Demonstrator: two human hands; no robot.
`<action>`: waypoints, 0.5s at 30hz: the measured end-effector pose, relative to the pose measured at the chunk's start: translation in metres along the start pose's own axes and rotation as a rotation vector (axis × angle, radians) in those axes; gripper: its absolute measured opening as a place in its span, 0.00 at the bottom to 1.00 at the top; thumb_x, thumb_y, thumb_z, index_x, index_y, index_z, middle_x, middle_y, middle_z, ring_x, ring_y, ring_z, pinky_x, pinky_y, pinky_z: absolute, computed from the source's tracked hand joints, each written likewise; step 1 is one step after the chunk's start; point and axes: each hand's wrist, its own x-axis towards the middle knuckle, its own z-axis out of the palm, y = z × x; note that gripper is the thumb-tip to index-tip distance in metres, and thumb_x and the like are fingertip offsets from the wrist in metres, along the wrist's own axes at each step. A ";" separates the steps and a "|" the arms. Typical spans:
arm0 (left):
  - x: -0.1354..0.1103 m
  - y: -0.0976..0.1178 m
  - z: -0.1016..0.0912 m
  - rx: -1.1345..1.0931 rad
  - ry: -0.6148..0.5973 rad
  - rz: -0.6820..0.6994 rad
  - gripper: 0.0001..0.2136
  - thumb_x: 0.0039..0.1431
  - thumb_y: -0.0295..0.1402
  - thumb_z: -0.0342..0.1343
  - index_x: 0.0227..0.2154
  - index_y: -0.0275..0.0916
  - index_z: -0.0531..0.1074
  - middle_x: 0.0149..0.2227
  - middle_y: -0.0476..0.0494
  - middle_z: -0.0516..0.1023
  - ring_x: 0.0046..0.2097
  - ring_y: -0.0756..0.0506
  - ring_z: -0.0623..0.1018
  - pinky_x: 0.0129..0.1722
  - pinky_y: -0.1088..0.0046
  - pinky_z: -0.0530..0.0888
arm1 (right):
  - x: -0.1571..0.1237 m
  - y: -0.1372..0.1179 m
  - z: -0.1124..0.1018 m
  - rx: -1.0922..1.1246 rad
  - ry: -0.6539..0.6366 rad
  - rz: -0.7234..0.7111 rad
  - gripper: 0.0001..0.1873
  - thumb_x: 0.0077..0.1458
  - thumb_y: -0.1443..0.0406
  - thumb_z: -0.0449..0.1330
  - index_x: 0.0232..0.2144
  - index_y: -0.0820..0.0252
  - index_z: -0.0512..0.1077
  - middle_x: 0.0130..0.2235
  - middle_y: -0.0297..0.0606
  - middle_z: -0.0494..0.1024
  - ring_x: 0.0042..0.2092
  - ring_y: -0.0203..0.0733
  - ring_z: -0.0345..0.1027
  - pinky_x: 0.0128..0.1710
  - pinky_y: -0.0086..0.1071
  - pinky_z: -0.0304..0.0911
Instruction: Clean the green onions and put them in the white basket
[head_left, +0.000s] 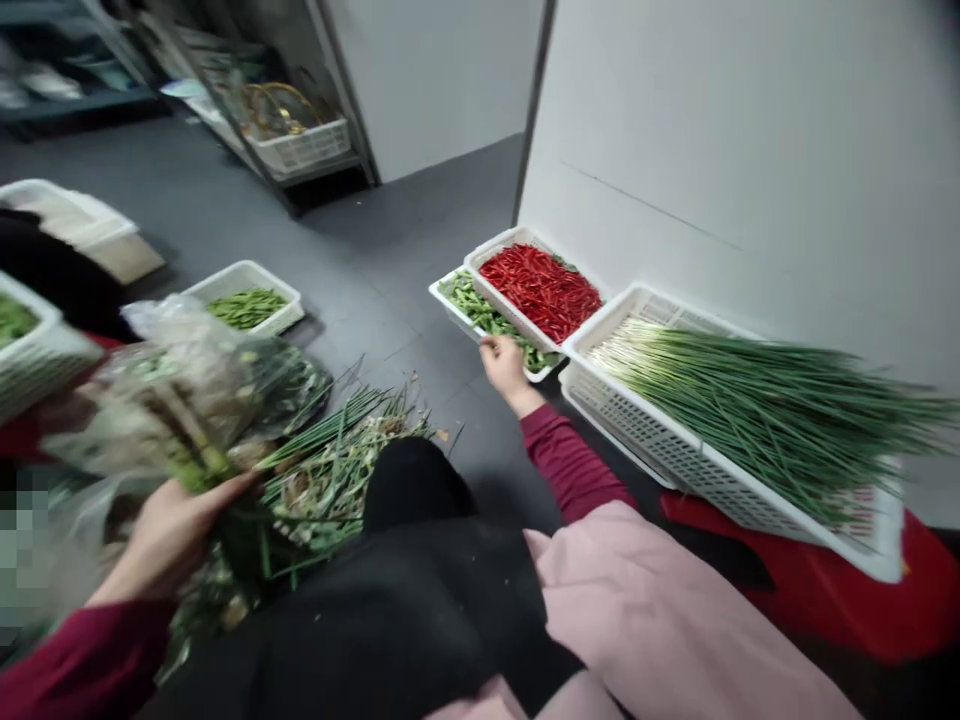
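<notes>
My left hand [176, 525] is closed around a blurred bunch of green stalks [187, 440] beside a clear plastic bag of greens [180, 370] at the lower left. My right hand [504, 365] reaches forward and rests on the near edge of a white tray of cut green pieces [480, 310]; its fingers curl over the rim and the greens. A white tray of red chillies [541, 288] sits stacked on that tray. Both arms wear dark red sleeves.
A big white basket of long green scallions [750, 410] stands on a red crate [862, 590] at the right wall. Scallion trimmings [337, 470] lie on the grey floor. Another white tray of green pieces [246, 305] sits at left, with metal shelving [285, 130] behind.
</notes>
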 end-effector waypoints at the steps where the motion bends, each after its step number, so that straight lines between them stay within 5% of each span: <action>1: -0.003 -0.002 0.002 -0.141 -0.002 0.019 0.19 0.36 0.52 0.64 0.29 0.45 0.73 0.27 0.56 0.81 0.35 0.43 0.79 0.38 0.66 0.76 | -0.025 -0.029 0.039 0.113 -0.192 -0.054 0.08 0.55 0.68 0.57 0.35 0.62 0.76 0.38 0.42 0.78 0.39 0.39 0.69 0.45 0.33 0.64; 3: -0.010 -0.003 0.006 -0.323 -0.075 0.132 0.23 0.33 0.44 0.69 0.34 0.39 0.74 0.32 0.49 0.82 0.36 0.42 0.79 0.38 0.66 0.75 | -0.073 -0.088 0.100 0.344 -0.549 -0.091 0.09 0.54 0.63 0.60 0.36 0.61 0.76 0.36 0.39 0.78 0.37 0.37 0.70 0.41 0.32 0.65; 6: -0.015 -0.009 0.004 -0.372 -0.104 0.293 0.26 0.32 0.40 0.70 0.37 0.32 0.74 0.34 0.41 0.80 0.36 0.40 0.78 0.38 0.64 0.74 | -0.121 -0.161 0.149 0.592 -0.768 -0.062 0.17 0.51 0.57 0.63 0.39 0.62 0.76 0.39 0.39 0.78 0.37 0.37 0.70 0.39 0.31 0.66; 9: -0.019 -0.029 -0.009 -0.498 -0.123 0.414 0.31 0.34 0.37 0.71 0.45 0.32 0.72 0.41 0.39 0.80 0.42 0.40 0.77 0.45 0.64 0.73 | -0.137 -0.208 0.171 0.681 -0.809 -0.024 0.19 0.45 0.55 0.67 0.35 0.63 0.75 0.36 0.39 0.78 0.36 0.38 0.69 0.39 0.33 0.66; 15: -0.030 -0.098 -0.040 -0.824 -0.267 0.296 0.25 0.33 0.33 0.72 0.39 0.32 0.76 0.38 0.39 0.81 0.40 0.42 0.78 0.47 0.62 0.71 | -0.164 -0.241 0.194 0.558 -0.960 0.055 0.19 0.41 0.54 0.69 0.26 0.63 0.72 0.23 0.32 0.72 0.24 0.32 0.62 0.27 0.29 0.60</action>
